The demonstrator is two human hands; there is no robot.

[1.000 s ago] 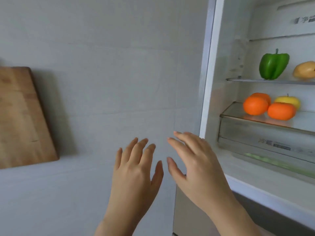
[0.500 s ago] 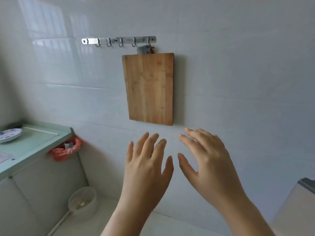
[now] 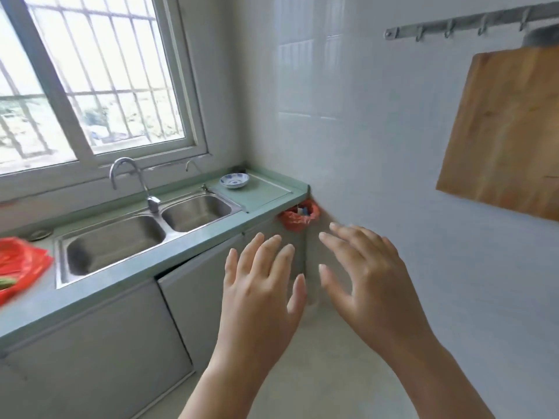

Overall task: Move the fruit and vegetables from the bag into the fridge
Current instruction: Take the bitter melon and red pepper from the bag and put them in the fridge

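Your left hand [image 3: 260, 285] and right hand [image 3: 369, 279]: fingers spread, empty, side by side. Red bag [image 3: 21, 264]: on the counter [image 3: 187, 246], left of the sink [image 3: 112, 246].

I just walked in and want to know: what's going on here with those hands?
A person stands in a kitchen with both hands raised in front. The left hand and the right hand are open, fingers spread, holding nothing. A crinkly red plastic bag lies on the pale green countertop at the far left, beside the double steel sink, with something green showing in it. Nothing is being carried, and the fridge is not in view.
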